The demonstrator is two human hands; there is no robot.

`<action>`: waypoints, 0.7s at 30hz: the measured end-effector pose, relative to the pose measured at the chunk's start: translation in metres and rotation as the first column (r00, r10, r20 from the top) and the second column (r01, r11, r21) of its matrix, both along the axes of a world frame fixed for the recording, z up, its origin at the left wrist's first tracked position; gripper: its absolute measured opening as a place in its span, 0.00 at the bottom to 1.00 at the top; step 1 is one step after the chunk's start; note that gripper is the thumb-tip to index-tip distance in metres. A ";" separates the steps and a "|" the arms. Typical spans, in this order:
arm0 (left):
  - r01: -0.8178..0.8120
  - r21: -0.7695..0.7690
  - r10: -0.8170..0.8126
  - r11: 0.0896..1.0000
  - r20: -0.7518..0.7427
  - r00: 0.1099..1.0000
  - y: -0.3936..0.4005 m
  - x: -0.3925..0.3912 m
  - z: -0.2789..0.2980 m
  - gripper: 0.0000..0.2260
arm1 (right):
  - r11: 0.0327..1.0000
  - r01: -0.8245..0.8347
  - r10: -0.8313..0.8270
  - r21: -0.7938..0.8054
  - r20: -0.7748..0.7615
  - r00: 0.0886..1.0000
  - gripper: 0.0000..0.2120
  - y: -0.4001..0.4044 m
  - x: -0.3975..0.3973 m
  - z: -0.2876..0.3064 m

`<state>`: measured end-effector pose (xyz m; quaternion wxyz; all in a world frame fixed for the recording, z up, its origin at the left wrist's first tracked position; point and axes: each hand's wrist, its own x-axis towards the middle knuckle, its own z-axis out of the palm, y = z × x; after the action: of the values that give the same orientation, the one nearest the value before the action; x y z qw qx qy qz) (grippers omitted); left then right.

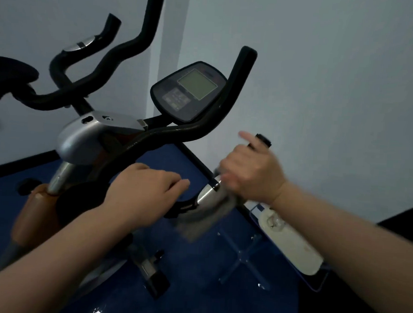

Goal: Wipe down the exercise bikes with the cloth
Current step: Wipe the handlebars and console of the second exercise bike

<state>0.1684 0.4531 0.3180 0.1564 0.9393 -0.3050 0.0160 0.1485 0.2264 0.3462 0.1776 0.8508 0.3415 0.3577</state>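
Right hand [250,175] grips grey cloth [202,218] on the bike handlebar [206,194]; left hand [146,189] grips the bar.

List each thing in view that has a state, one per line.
Left hand: fingers curled round the handlebar.
Right hand: grips the grey cloth, blurred.
Grey cloth: draped over the chrome grip end.
Console screen: blank.
Second bike: untouched, at the left.

A small gym room, probably: an exercise bike [120,137] with console [189,91] at twelve o'clock, blue floor [194,287], bare pale walls [325,66].
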 end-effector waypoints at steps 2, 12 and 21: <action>0.050 0.057 -0.050 0.997 0.006 0.999 0.001 -0.002 0.002 0.28 | 0.998 0.061 -0.060 -0.018 0.044 0.997 0.17 -0.014 0.007 0.011; 0.090 0.149 -0.096 0.985 0.034 0.995 0.003 -0.004 0.004 0.24 | 0.996 -0.075 0.077 0.046 -0.050 0.996 0.16 0.011 0.000 -0.008; 0.148 0.196 -0.182 0.969 0.167 0.969 0.005 0.000 -0.005 0.14 | 0.949 0.020 -0.023 0.315 0.006 1.000 0.19 0.030 -0.008 -0.041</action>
<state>0.1680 0.4578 0.3128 0.0416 0.9155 -0.3955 0.0613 0.1404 0.2563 0.3052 0.0453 0.8702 0.2697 0.4098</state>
